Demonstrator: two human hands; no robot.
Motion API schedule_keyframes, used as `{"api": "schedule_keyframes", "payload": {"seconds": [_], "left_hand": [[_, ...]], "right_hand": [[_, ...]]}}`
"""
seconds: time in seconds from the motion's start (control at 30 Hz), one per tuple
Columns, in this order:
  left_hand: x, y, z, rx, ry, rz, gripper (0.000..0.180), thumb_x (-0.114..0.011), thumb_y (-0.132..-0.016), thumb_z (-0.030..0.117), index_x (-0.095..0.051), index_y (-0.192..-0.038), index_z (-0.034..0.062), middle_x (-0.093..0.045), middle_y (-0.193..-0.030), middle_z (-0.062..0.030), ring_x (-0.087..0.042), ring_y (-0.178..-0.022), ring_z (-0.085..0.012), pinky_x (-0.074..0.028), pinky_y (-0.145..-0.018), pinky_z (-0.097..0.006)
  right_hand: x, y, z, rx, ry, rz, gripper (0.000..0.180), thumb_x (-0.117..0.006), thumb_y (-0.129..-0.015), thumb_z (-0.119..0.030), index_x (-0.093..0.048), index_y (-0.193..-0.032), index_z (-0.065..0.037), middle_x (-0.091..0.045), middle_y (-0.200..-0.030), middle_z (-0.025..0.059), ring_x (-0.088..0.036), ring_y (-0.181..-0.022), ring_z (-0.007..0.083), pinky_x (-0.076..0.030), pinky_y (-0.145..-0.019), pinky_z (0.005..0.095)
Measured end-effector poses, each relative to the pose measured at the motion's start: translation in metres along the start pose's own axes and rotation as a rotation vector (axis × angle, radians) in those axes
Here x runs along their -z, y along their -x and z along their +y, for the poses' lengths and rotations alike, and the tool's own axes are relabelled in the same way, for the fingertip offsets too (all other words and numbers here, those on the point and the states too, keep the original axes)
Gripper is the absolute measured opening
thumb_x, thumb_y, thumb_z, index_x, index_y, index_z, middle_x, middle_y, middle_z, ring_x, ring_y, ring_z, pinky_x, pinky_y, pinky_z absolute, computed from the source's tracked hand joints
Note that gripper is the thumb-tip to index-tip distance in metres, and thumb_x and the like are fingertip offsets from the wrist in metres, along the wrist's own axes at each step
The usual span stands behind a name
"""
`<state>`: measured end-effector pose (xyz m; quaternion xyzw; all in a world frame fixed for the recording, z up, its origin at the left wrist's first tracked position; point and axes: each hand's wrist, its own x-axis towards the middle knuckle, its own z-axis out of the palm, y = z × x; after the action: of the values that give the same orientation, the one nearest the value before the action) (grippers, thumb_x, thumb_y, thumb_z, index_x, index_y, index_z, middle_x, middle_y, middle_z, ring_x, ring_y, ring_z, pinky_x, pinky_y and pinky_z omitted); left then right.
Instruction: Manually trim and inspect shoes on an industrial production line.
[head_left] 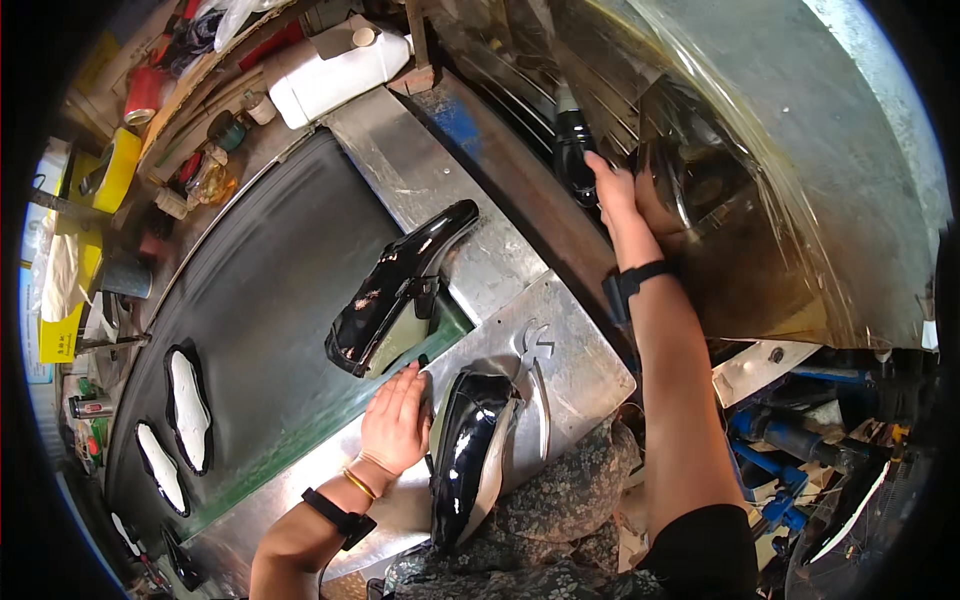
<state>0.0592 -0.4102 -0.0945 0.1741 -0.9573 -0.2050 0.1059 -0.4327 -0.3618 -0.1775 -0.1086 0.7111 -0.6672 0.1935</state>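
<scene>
My right hand reaches to the far right and is closed on a glossy black shoe beside a dark metal rack. My left hand lies on the metal ledge with its fingers stretched out. Just right of it, close to my lap, lies another glossy black shoe, its pale inside or sole turned to the right. Beyond my left fingertips a third black shoe rests on its side across the belt's edge. A small black piece shows by those fingertips; I cannot make out its kind.
A dark belt curves along the left and carries pale-soled shoes. A hammer lies on the metal ledge. Clear plastic sheeting hangs at the right. A white container, a red can and yellow tape stand beyond the belt.
</scene>
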Motion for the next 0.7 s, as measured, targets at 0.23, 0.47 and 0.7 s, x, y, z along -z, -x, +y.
{"api": "schedule_keyframes", "payload": {"seconds": [0.23, 0.47, 0.7], "left_hand": [[-0.004, 0.008, 0.003, -0.011, 0.011, 0.032, 0.046, -0.061, -0.079, 0.009, -0.053, -0.123, -0.0011, -0.053, -0.132, -0.0199, -0.054, -0.116, -0.0348, -0.042, -0.1, -0.043], [-0.005, 0.01, 0.005, -0.066, 0.03, 0.083, 0.046, -0.059, -0.077, 0.005, -0.053, -0.122, -0.0026, -0.052, -0.133, -0.0224, -0.052, -0.119, -0.0368, -0.039, -0.105, -0.045], [-0.006, 0.02, 0.003, -0.131, 0.068, 0.233, 0.039, -0.059, -0.077, 0.0, -0.058, -0.116, 0.0005, -0.056, -0.131, -0.0187, -0.054, -0.117, -0.0379, -0.041, -0.103, -0.043]], "right_hand": [[-0.004, 0.046, -0.005, -0.41, 0.173, -0.01, 0.045, -0.056, -0.095, -0.042, -0.057, -0.1, 0.002, -0.062, -0.077, 0.0085, -0.06, -0.052, 0.0178, -0.054, -0.046, 0.0337], [0.048, 0.288, -0.073, -0.011, -0.144, -0.302, 0.021, -0.06, -0.094, -0.012, -0.059, -0.112, 0.0, -0.065, -0.085, 0.0054, -0.058, -0.064, 0.0105, -0.049, -0.06, 0.0253], [0.263, 0.5, -0.208, 0.268, 0.75, 0.189, 0.016, -0.066, -0.088, -0.003, -0.067, -0.104, -0.002, -0.068, -0.095, 0.0051, -0.062, -0.084, 0.0106, -0.052, -0.074, 0.0261]]}}
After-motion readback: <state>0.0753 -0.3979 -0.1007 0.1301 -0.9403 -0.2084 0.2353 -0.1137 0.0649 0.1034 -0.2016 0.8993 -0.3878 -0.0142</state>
